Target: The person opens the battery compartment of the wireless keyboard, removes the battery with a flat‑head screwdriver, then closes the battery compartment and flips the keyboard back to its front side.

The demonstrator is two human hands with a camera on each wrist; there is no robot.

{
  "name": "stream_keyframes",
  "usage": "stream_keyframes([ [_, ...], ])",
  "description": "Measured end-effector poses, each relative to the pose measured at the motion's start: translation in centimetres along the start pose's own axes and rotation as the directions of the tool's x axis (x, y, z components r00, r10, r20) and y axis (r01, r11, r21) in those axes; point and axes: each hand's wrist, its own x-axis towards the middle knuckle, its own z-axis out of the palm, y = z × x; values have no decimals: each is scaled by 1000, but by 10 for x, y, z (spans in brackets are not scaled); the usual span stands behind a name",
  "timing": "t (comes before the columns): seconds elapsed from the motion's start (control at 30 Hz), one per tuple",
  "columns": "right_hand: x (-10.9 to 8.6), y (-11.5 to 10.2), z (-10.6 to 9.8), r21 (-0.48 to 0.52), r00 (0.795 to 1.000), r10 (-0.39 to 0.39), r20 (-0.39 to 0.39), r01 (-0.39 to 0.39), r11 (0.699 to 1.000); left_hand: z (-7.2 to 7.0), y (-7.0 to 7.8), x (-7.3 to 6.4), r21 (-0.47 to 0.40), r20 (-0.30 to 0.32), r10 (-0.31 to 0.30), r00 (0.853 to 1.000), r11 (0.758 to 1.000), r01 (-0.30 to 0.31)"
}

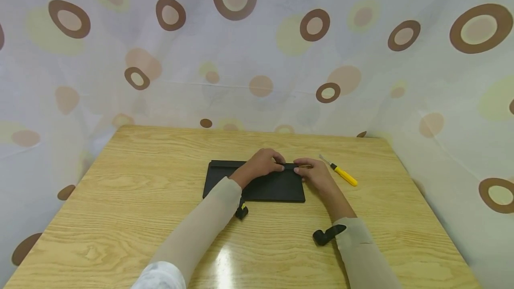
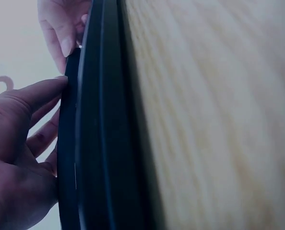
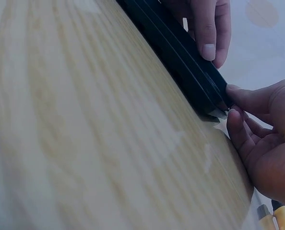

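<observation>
A flat black rectangular panel point(image 1: 277, 191) lies on the table, with a raised black strip point(image 1: 229, 163) along its far long side. My left hand point(image 1: 263, 163) reaches across the panel and pinches the strip right of its middle, thumb on the near side and fingers beyond it. At the strip's right end, my right hand point(image 1: 317, 175) pinches the corner between thumb and fingers, as the right wrist view shows at the strip's end point(image 3: 219, 88). The two hands' fingertips are a short gap apart. The palms hide parts of the panel.
Just right of my right hand lies a screwdriver point(image 1: 344, 175) with a yellow handle, its tip pointing away to the left. The wood-grain table point(image 1: 140, 200) ends at a patterned cloth point(image 1: 257, 57) behind and at the sides.
</observation>
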Motion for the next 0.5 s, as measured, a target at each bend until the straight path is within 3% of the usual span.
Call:
stream_keyframes([
  [0.5, -5, -6, 2, -29, 1000, 2, -4, -2, 1000, 0, 7, -1, 33, 9, -26, 1000, 999, 26],
])
